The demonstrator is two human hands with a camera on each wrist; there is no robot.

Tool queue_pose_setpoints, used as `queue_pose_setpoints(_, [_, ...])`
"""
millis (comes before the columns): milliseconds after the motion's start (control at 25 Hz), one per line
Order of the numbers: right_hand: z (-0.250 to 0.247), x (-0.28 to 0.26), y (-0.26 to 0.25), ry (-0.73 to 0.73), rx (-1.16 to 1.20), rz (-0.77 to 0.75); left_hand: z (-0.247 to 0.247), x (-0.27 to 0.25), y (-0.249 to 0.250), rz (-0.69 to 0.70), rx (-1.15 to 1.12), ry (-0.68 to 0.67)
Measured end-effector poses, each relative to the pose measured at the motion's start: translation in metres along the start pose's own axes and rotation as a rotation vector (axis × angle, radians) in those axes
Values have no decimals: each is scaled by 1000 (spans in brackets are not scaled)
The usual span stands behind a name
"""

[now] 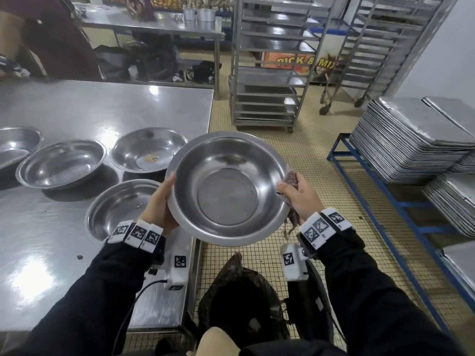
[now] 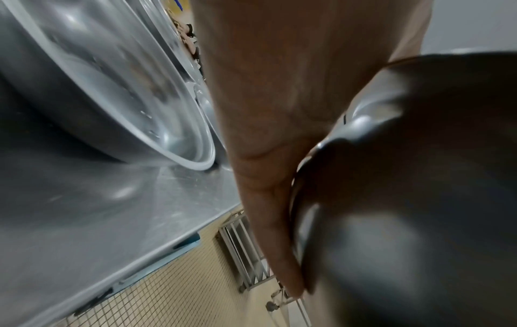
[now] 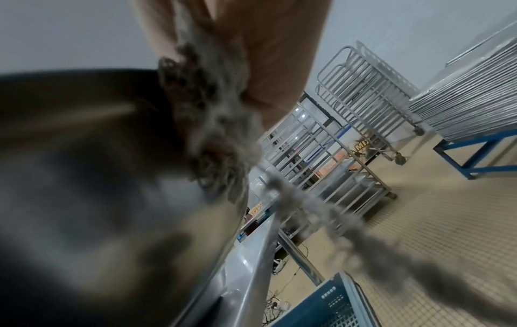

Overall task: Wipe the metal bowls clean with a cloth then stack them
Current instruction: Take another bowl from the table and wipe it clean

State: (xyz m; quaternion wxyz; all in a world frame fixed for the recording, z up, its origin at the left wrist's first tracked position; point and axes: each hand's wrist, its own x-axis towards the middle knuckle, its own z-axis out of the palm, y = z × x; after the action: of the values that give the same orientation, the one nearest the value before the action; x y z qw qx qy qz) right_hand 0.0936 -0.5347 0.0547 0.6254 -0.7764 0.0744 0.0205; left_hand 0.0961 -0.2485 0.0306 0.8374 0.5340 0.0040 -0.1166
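Observation:
I hold a large metal bowl [image 1: 227, 188] in the air just off the table's right edge, tilted toward me. My left hand [image 1: 164, 199] grips its left rim, thumb on the inside; in the left wrist view that left hand [image 2: 265, 166] lies along the bowl's underside [image 2: 405, 188]. My right hand [image 1: 295, 195] pinches a brownish frayed cloth [image 1: 291, 179] against the right rim. The cloth [image 3: 212, 124] hangs beside the bowl's outer wall [image 3: 98, 177]. Several more bowls lie on the table: nearest bowl [image 1: 123, 209], stickered bowl [image 1: 147, 150], left bowl [image 1: 61, 163].
The steel table [image 1: 77, 106] fills the left. Wheeled tray racks [image 1: 270, 73] stand ahead. Stacked metal trays [image 1: 411, 140] sit on a blue frame at right. A dark bag [image 1: 239, 291] lies on the tiled floor below. Another person's sleeve [image 1: 38, 34] is at far left.

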Motion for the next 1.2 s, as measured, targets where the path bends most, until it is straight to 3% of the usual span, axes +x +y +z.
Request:
queue_pose_setpoints(80, [1,2,-4,55,-51,-27,3,-1,-9,-94,-18,132])
queue_pose_setpoints(160, [9,1,-4,167,-46,-36,7,-1,-17,-75,-52,229])
queue_pose_setpoints(320, [34,-11,14,408,146,-10,31,-1,-28,-46,78,283])
queue_pose_setpoints(400, [48,-18,24,488,248,32,43,-2,-39,-79,295,248])
queue_pose_setpoints(600, [64,-20,37,568,316,109,47,5,-81,-212,689,-44])
queue_pose_setpoints(720, [51,-15,36,515,293,93,42,9,-82,-102,623,-97])
queue_pose_setpoints(880, [9,-7,24,324,207,29,20,15,-57,59,180,40])
queue_pose_setpoints(1080, [-25,2,6,62,29,-80,2,13,-11,-177,-38,-130])
queue_pose_setpoints(1200, [-23,7,3,-8,-71,-149,9,5,-12,-160,4,19])
